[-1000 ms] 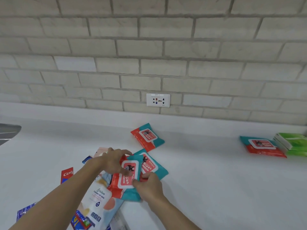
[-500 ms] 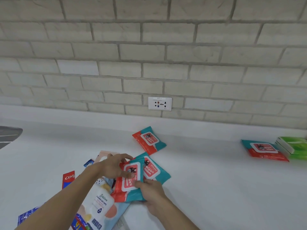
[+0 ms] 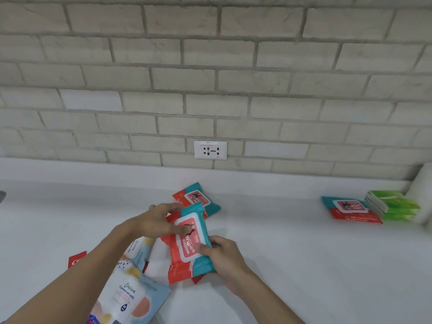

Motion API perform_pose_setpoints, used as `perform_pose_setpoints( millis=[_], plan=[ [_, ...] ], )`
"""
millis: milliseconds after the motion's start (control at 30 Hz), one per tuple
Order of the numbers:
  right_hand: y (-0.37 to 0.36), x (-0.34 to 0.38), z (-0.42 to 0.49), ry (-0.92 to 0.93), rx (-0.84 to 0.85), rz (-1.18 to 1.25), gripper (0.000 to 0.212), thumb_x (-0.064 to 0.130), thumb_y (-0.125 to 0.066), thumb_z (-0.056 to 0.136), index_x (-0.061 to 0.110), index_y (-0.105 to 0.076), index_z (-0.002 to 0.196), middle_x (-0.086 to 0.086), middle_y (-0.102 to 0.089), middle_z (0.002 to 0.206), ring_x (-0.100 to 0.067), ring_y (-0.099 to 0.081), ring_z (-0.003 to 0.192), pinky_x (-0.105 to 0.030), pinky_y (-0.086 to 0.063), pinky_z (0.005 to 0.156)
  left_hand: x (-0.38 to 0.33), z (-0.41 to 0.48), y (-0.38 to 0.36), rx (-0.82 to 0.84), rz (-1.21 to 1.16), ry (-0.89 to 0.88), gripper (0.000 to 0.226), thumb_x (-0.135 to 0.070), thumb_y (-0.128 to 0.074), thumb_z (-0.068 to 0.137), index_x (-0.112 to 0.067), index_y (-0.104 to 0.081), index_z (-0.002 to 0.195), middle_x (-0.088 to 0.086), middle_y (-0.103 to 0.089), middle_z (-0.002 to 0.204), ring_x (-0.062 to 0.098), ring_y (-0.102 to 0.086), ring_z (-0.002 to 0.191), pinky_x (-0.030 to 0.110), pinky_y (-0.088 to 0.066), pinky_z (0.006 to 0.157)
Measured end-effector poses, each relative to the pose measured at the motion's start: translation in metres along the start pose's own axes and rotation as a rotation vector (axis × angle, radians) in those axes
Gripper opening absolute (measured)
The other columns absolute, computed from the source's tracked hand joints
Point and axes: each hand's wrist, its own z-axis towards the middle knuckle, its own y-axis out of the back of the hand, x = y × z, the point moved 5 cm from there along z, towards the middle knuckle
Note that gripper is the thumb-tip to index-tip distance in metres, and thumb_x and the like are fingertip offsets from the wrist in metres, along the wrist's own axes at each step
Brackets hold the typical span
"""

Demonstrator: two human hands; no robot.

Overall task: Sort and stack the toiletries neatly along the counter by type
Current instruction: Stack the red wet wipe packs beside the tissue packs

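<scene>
- Wipes packs, red-and-teal: 3 plainly seen. Held wipes pack over the near-left pile; rear wipes pack flat just behind it; right wipes pack touching the green packs, a stack whose count is unclear.
- Left hand: fingers curled on the held pack's top end.
- Right hand: gripping its lower edge.
- Pale blue packs: 2.
- Red box: 1.
- Desk: white.
- Brick wall: 1 socket.
</scene>
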Motion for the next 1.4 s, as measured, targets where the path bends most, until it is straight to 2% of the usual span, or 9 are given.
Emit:
perform_pose_setpoints(
  millis=[100, 200, 333, 467, 633, 800, 1000, 1133, 1400],
  plan=[
    [0.023, 0.003, -0.001, -0.015, 0.092, 0.021, 0.039, 0.031, -0.071, 0.086, 0.019, -0.062, 0.122, 0.002, -0.072, 0.108, -0.016, -0.073, 0.090, -0.038, -0.059, 0.084, -0.027, -0.007, -0.004, 0.098, -0.161, -0.034, 0.059, -0.053, -0.075, 0.072, -0.026, -0.057, 0.121, -0.008, -0.071, 0.107, 0.013, -0.071, 0.094, 0.031, -0.059, 0.082],
    [0.046, 0.005, -0.006, -0.035, 0.194, 0.080, 0.035, 0.027, -0.071, 0.087, 0.013, -0.063, 0.118, -0.003, -0.075, 0.104, -0.021, -0.073, 0.093, -0.042, -0.057, 0.090, -0.042, -0.013, -0.018, 0.195, -0.310, -0.038, 0.049, -0.037, -0.078, 0.077, -0.017, -0.060, 0.118, 0.002, -0.074, 0.106, 0.023, -0.072, 0.094, 0.044, -0.057, 0.088],
    [0.074, 0.006, -0.013, -0.008, 0.254, 0.114, 0.037, 0.029, -0.072, 0.086, 0.009, -0.064, 0.116, -0.006, -0.074, 0.105, -0.025, -0.071, 0.099, -0.043, -0.055, 0.094, -0.057, -0.015, -0.042, 0.218, -0.486, -0.017, 0.052, -0.034, -0.078, 0.076, -0.011, -0.057, 0.118, 0.008, -0.073, 0.107, 0.029, -0.071, 0.097, 0.047, -0.055, 0.091],
    [0.103, 0.007, -0.020, 0.027, 0.221, 0.153, 0.039, 0.030, -0.073, 0.083, 0.009, -0.066, 0.115, -0.008, -0.074, 0.105, -0.028, -0.070, 0.101, -0.040, -0.055, 0.092, -0.077, -0.012, -0.058, 0.179, -0.600, -0.023, 0.048, -0.029, -0.076, 0.077, -0.009, -0.058, 0.117, 0.010, -0.074, 0.105, 0.029, -0.071, 0.096, 0.048, -0.055, 0.091],
    [0.141, 0.006, -0.030, 0.060, 0.154, 0.309, 0.037, 0.034, -0.072, 0.084, 0.014, -0.067, 0.115, -0.009, -0.074, 0.105, -0.028, -0.070, 0.099, -0.039, -0.057, 0.086, -0.113, 0.000, -0.072, 0.113, -0.665, -0.046, 0.043, -0.028, -0.076, 0.078, -0.009, -0.057, 0.112, 0.007, -0.075, 0.097, 0.026, -0.073, 0.087, 0.034, -0.060, 0.072],
    [0.173, 0.005, -0.035, 0.078, 0.100, 0.469, 0.037, 0.028, -0.070, 0.086, 0.015, -0.062, 0.120, -0.011, -0.073, 0.107, -0.028, -0.071, 0.098, -0.042, -0.057, 0.081, -0.148, 0.016, -0.088, 0.061, -0.778, -0.123, 0.043, -0.029, -0.076, 0.075, -0.009, -0.063, 0.112, 0.010, -0.075, 0.100, 0.029, -0.072, 0.091, 0.041, -0.060, 0.079],
    [0.224, 0.006, -0.037, 0.148, 0.015, 0.501, 0.036, 0.016, -0.072, 0.085, 0.013, -0.062, 0.119, -0.011, -0.073, 0.107, -0.027, -0.071, 0.097, -0.041, -0.058, 0.074, -0.193, 0.043, -0.119, 0.053, -0.955, -0.084, 0.038, -0.020, -0.074, 0.081, -0.004, -0.063, 0.114, 0.015, -0.074, 0.100, 0.031, -0.072, 0.090, 0.038, -0.060, 0.068],
    [0.262, 0.005, -0.037, 0.162, -0.070, 0.495, 0.035, 0.010, -0.072, 0.084, 0.010, -0.062, 0.117, -0.011, -0.074, 0.102, -0.026, -0.072, 0.092, -0.038, -0.059, 0.068, -0.221, 0.057, -0.141, 0.096, -0.990, -0.048, 0.034, -0.021, -0.072, 0.083, -0.005, -0.063, 0.112, 0.014, -0.074, 0.099, 0.029, -0.072, 0.089, 0.038, -0.060, 0.068],
    [0.322, -0.001, -0.034, 0.148, -0.130, 0.464, 0.035, 0.009, -0.074, 0.083, 0.012, -0.061, 0.115, -0.011, -0.073, 0.104, -0.026, -0.072, 0.093, -0.042, -0.060, 0.071, -0.266, 0.079, -0.165, 0.170, -0.926, -0.019, 0.025, -0.026, -0.067, 0.088, -0.011, -0.062, 0.108, 0.010, -0.075, 0.096, 0.028, -0.073, 0.090, 0.043, -0.061, 0.072]
  ],
)
